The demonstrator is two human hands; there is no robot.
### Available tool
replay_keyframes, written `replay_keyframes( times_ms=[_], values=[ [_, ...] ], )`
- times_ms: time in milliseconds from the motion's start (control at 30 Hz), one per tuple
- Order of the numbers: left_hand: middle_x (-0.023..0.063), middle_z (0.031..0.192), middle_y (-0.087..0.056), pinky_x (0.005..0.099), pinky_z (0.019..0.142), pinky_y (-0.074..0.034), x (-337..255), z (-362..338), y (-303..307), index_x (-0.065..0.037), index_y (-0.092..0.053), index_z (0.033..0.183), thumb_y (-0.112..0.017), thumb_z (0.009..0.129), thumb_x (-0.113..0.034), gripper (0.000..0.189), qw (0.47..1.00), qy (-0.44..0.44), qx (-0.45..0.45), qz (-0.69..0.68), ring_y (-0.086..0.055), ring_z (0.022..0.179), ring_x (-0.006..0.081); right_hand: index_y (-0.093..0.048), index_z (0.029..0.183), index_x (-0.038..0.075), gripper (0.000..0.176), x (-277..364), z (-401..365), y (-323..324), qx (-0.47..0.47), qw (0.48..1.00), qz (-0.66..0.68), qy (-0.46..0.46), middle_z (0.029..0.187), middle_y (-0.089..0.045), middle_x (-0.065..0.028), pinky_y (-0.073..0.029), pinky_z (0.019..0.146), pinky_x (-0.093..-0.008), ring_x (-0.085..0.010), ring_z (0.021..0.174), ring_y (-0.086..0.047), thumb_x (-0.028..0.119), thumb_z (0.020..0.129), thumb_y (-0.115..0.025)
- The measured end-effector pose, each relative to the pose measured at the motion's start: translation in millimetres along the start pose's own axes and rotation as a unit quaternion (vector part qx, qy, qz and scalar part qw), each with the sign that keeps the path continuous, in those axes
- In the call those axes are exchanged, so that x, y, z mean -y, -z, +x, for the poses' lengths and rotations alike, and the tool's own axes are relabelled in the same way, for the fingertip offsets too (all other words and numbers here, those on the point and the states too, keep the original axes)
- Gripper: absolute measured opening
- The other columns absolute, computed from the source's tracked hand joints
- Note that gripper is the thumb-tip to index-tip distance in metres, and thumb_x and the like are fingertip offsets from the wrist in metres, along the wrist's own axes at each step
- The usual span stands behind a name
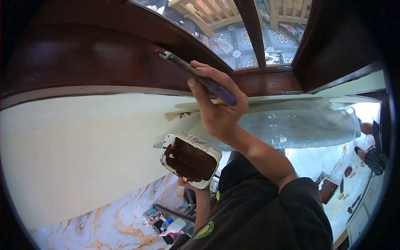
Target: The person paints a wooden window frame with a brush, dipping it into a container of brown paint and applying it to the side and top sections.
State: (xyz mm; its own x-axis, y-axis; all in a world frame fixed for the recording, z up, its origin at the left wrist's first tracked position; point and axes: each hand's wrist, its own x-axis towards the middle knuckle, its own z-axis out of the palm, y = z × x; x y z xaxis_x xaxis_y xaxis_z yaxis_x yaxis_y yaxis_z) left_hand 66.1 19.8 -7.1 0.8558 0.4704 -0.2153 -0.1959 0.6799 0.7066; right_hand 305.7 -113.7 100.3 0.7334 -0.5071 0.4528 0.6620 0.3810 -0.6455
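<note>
My right hand (221, 100) grips a paintbrush (187, 66) by its dark, purple-ended handle. The paint-smeared brush tip is at the glossy dark brown wooden window frame (104, 58), overlapping its surface in this view. Lower down, my left hand (189, 183) holds a white rectangular paint container (211, 151) from below, its fingers partly hidden by it. Dark brown paint (189, 160) coats the inside, and smears mark the rim. The container is tilted with its opening towards me, beside the cream wall (83, 154).
Plastic sheeting (291, 127) covers something long below the window. A caddy with bottles (168, 225) stands on the marbled floor (121, 216). At right, a paint tray (328, 190) and scattered tools lie on the floor, near another person's leg (374, 160). Wooden furniture (208, 16) shows through the glass.
</note>
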Motion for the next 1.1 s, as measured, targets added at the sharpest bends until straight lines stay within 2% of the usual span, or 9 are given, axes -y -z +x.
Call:
replay_keyframes(
  times_ms=[333,400,433,500,600,667,833,967,1100],
  values=[
    [0.0118,0.146,-0.042,0.0544,0.109,-0.037,-6.0,2.7,10.2,-0.015,-0.033,0.147,-0.051,0.08,-0.056,0.081,1.0,-0.012,-0.022,0.003,-0.044,0.131,0.0359,-0.065,0.104,-0.005,0.023,-28.8,6.3,-9.4,-0.004,0.999,-0.042,0.021,0.107,-0.069,-0.0185,-0.053,0.087,-0.0292,-0.0231,0.104,-0.067,-0.009,0.082,-0.07],
    [0.0116,0.146,-0.042,0.0543,0.109,-0.038,-6.6,3.2,14.2,-0.014,-0.033,0.147,-0.05,0.08,-0.056,0.081,1.0,-0.01,-0.025,0.008,-0.044,0.131,0.0357,-0.069,0.1,0.005,0.021,-36.4,8.3,-13.6,-0.036,0.997,-0.036,0.057,0.101,-0.072,-0.0125,-0.057,0.071,-0.0276,-0.0217,0.086,-0.072,0.002,0.08,-0.074],
    [0.0116,0.146,-0.042,0.0539,0.109,-0.038,-6.8,3.2,15.9,-0.014,-0.033,0.147,-0.05,0.08,-0.056,0.081,1.0,-0.005,-0.027,0.011,-0.045,0.131,0.0354,-0.069,0.1,0.005,0.021,-36.2,7.7,-11.3,-0.037,0.997,-0.037,0.056,0.101,-0.072,-0.0125,-0.057,0.071,-0.0276,-0.0217,0.086,-0.072,0.002,0.08,-0.074],
    [0.0116,0.145,-0.043,0.0536,0.108,-0.039,-7.1,2.4,16.6,-0.014,-0.033,0.147,-0.05,0.08,-0.056,0.08,0.999,0.001,-0.03,0.015,-0.045,0.13,0.0351,-0.065,0.102,-0.004,0.025,-31.4,3.9,-5.5,0.022,0.998,-0.033,0.052,0.106,-0.069,-0.0192,-0.055,0.083,-0.0303,-0.0238,0.098,-0.069,-0.01,0.079,-0.071],
    [0.0114,0.145,-0.043,0.0532,0.107,-0.04,-6.7,3.7,14.1,-0.014,-0.034,0.147,-0.048,0.081,-0.056,0.079,0.998,0.003,-0.051,0.03,-0.046,0.13,0.0347,-0.065,0.101,-0.003,0.025,-14.3,-7.6,3.2,0.048,0.997,-0.048,0.044,0.107,-0.069,-0.0199,-0.055,0.08,-0.0316,-0.0252,0.094,-0.07,-0.01,0.078,-0.072],
    [0.011,0.145,-0.042,0.0557,0.103,-0.043,-5.6,5.5,14.2,-0.016,-0.036,0.145,-0.053,0.08,-0.06,0.08,0.996,-0.004,-0.08,0.038,-0.047,0.128,0.0337,-0.065,0.101,-0.002,0.026,3.8,-20.6,13.9,0.076,0.996,-0.052,0.023,0.106,-0.069,-0.02,-0.056,0.08,-0.0321,-0.0263,0.094,-0.07,-0.009,0.077,-0.073],
    [0.0107,0.144,-0.043,0.0544,0.105,-0.04,-3.8,11.7,11.8,-0.016,-0.037,0.145,-0.052,0.079,-0.061,0.081,0.998,0.01,-0.063,0.016,-0.047,0.128,0.0334,-0.063,0.103,0.001,0.03,37.6,-34.9,36.8,0.15,0.987,-0.05,-0.025,0.104,-0.069,-0.0212,-0.056,0.078,-0.0331,-0.0288,0.092,-0.071,-0.007,0.076,-0.074],
    [0.0121,0.144,-0.044,0.0537,0.106,-0.04,-4.4,12.0,8.9,-0.016,-0.036,0.146,-0.051,0.079,-0.062,0.082,0.997,0.009,-0.062,0.038,-0.046,0.13,0.0343,-0.063,0.103,0.0,0.03,37.1,-20.5,35.9,0.105,0.994,-0.03,-0.016,0.105,-0.069,-0.0215,-0.056,0.08,-0.0325,-0.0277,0.093,-0.071,-0.008,0.077,-0.074],
    [0.013,0.145,-0.043,0.0555,0.106,-0.04,-6.3,14.9,13.7,-0.017,-0.035,0.147,-0.051,0.078,-0.062,0.083,0.997,-0.003,-0.058,0.05,-0.045,0.13,0.0351,-0.063,0.104,-0.003,0.028,7.1,7.6,19.3,0.048,0.997,-0.041,0.05,0.106,-0.069,-0.021,-0.055,0.082,-0.0311,-0.0258,0.096,-0.07,-0.01,0.078,-0.072]
  ],
)
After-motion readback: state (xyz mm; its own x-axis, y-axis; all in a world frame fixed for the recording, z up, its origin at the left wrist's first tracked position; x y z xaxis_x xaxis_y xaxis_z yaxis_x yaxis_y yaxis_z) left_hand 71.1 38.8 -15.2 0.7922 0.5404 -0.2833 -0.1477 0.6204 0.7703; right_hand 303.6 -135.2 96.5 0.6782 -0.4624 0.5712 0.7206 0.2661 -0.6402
